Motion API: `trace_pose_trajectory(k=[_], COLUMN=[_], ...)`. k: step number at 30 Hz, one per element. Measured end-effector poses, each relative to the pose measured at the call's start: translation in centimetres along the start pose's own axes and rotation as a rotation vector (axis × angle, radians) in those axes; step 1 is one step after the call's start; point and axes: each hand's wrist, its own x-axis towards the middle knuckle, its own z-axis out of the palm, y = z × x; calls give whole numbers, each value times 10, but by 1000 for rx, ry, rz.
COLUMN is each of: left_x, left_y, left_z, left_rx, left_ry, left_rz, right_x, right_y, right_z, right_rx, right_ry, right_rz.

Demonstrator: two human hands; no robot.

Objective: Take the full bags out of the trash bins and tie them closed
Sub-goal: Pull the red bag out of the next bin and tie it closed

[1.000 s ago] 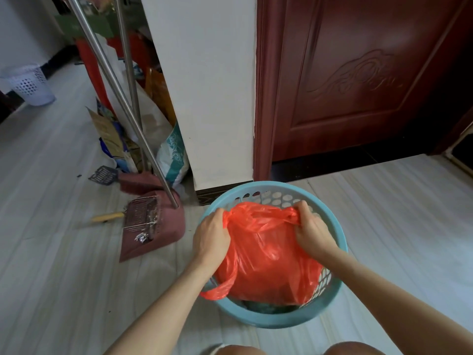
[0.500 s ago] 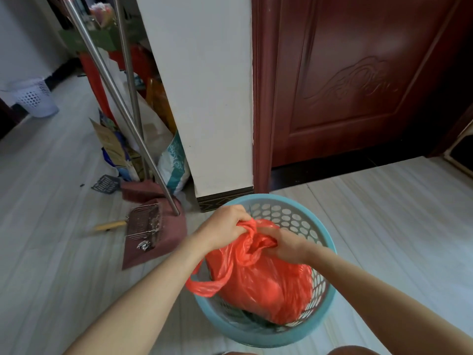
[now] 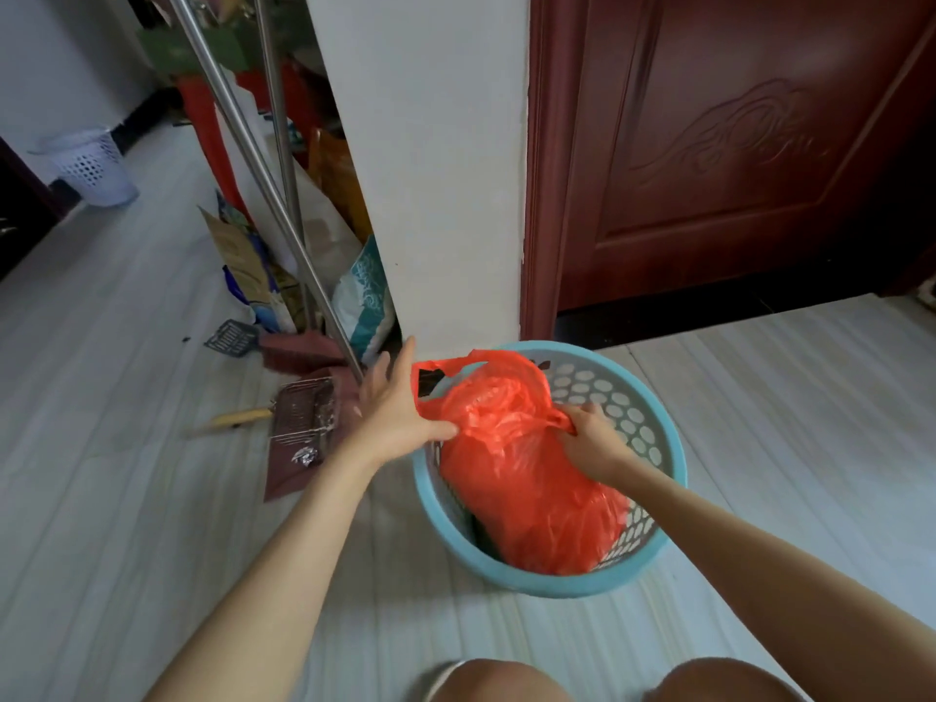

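Bag point(image 3: 527, 478): bright orange-red, translucent sheen. Bin point(image 3: 552, 582): pale blue, wall pierced with round holes. Door point(image 3: 734, 144) at 1 o'clock: dark reddish-brown, carved scroll motif. Pillar point(image 3: 430, 159) at 12: plain white. Floor point(image 3: 126, 473): pale grey, faint stripes. Second basket point(image 3: 93, 167) at 10 o'clock: white, perforated. Dustpan point(image 3: 299, 448): maroon.

Pale floor point(image 3: 126, 499), white pillar point(image 3: 430, 169), red-brown door point(image 3: 734, 144)
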Motion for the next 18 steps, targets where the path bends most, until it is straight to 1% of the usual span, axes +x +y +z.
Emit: trace_pose_trajectory(k=[2,3,4,5,7,8,9,11,13,15,18], left_x=[-8,-10,-10,-10,-9,-9,-10,-8,-4,0,6], left_y=[-16,-22,-29,-33,-38,-37,-35,-29,-21,-13,-9], left_z=[10,15,21,25,39,46,54,65,71,77,83], left_rx=[-404,-601,-717,-740,-656,-625,-616,-575,-407,-244,-156], left_ry=[-99,-103,-79,-44,-27,-47,-67,-30,97,233,352], left_rz=[-72,-126,-197,-268,-426,-478,-486,-422,-351,-340,-353], right_x=[3,3,4,5,6,10,11,16,21,23,18], right_y=[0,-1,-1,-3,-8,-9,-12,-16,-19,-19,-16], right_z=[1,-1,-1,-4,-9,-10,-13,-15,-15,-17,-19], right_rx=[-31,-31,-10,42,161,197,212,219,227,253,266], right_ry=[42,56,62,62,78,100,107,97,97,89,20], right_rz=[77,110,131,161,209,223,237,250,254,270,257])
